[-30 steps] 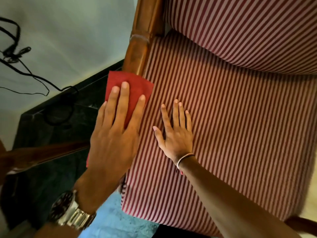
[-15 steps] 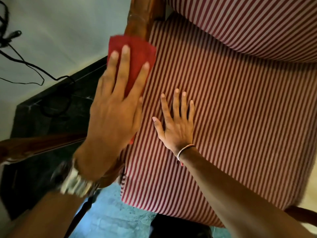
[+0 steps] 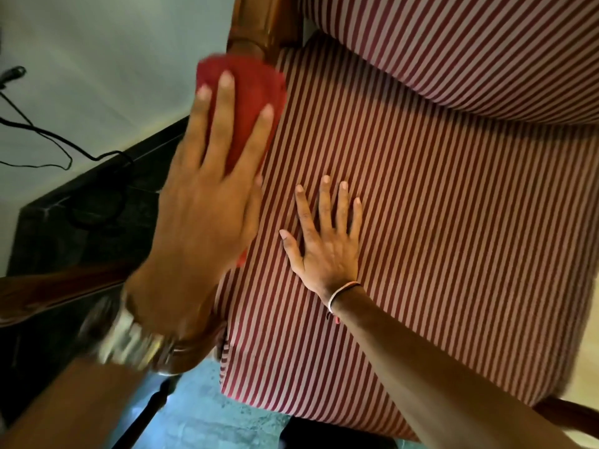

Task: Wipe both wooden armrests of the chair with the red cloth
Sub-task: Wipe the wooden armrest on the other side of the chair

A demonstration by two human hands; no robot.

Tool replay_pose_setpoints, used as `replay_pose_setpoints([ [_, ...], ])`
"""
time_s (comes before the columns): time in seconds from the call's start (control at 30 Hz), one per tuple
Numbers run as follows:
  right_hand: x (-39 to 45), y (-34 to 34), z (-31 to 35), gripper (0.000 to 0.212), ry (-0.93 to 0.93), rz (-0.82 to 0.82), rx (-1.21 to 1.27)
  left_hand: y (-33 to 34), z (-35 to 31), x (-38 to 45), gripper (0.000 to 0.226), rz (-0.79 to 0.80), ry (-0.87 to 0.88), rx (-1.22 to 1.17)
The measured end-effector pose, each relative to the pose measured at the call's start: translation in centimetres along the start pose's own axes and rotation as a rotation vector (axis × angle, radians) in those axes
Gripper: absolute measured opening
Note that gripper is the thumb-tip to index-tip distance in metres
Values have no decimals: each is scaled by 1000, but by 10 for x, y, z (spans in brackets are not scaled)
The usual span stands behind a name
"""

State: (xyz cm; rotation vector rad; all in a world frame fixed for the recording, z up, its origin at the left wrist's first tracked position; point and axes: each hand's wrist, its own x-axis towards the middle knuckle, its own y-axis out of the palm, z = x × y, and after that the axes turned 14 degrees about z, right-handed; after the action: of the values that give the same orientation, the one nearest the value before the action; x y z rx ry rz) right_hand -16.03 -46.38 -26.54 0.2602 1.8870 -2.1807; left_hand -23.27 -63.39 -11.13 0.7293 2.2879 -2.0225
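The red cloth lies over the chair's left wooden armrest, close to where the armrest meets the chair back. My left hand presses flat on the cloth with fingers spread, hiding most of the armrest beneath; the hand is motion-blurred. My right hand rests flat, fingers apart, on the red-and-white striped seat cushion, holding nothing. A sliver of dark wood at the bottom right appears to be the right armrest.
The striped back cushion fills the top right. Another wooden rail juts in at the left, over a dark floor. Black cables hang against the pale wall. A metal watch is on my left wrist.
My left hand has slid the red cloth along the left armrest toward the chair back. My right hand has stayed flat on the seat.
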Motion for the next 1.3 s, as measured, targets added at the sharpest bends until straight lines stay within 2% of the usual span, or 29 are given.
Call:
replay_pose_setpoints([
  [0.13, 1, 1, 0, 73, -5, 10, 15, 16, 2, -45, 63, 36, 35, 32],
  [0.4, 1, 0, 1, 73, 0, 12, 4, -13, -1, 48, 70, -24, -27, 39],
  [0.67, -1, -4, 0, 75, -3, 30, 13, 17, -3, -44, 65, 27, 0, 66],
  [0.97, -1, -5, 1, 74, 0, 24, 5, -13, 1, 44, 68, -28, 7, 60],
  [1.17, -3, -6, 0, 74, 3, 52, 1, 8, 2, -17, 69, 16, 17, 18],
  [1.3, -5, -20, 4, 75, 2, 129, 46, 8, 6, -37, 64, 25, 78, -60],
])
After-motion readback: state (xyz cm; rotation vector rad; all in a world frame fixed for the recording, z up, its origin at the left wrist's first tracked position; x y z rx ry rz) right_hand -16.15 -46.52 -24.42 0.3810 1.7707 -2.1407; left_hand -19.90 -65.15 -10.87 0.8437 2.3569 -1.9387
